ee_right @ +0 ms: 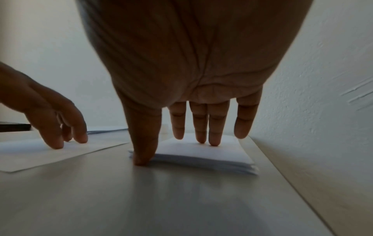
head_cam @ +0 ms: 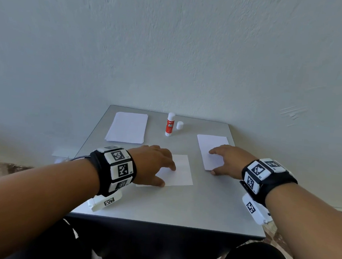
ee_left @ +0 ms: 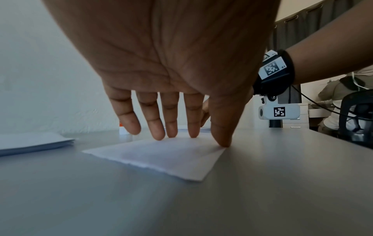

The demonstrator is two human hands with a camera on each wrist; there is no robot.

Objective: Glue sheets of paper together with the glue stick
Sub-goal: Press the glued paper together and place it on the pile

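A single white sheet [head_cam: 180, 170] lies flat in the middle of the grey table [head_cam: 181, 207]. My left hand [head_cam: 155, 164] rests on its left part with straight fingers [ee_left: 157, 126], thumb tip at the sheet's edge. To the right lies a small stack of white sheets [head_cam: 212, 146]; my right hand [head_cam: 224, 159] presses on it with straight fingertips [ee_right: 214, 137], the thumb at its near corner. A red and white glue stick [head_cam: 170, 124] stands upright at the back, uncapped, with its white cap [head_cam: 179, 125] beside it.
A bigger pile of white paper [head_cam: 128, 127] lies at the back left of the table. The wall [head_cam: 171, 48] stands right behind the table. In the left wrist view a person sits in a chair [ee_left: 355, 118] far right.
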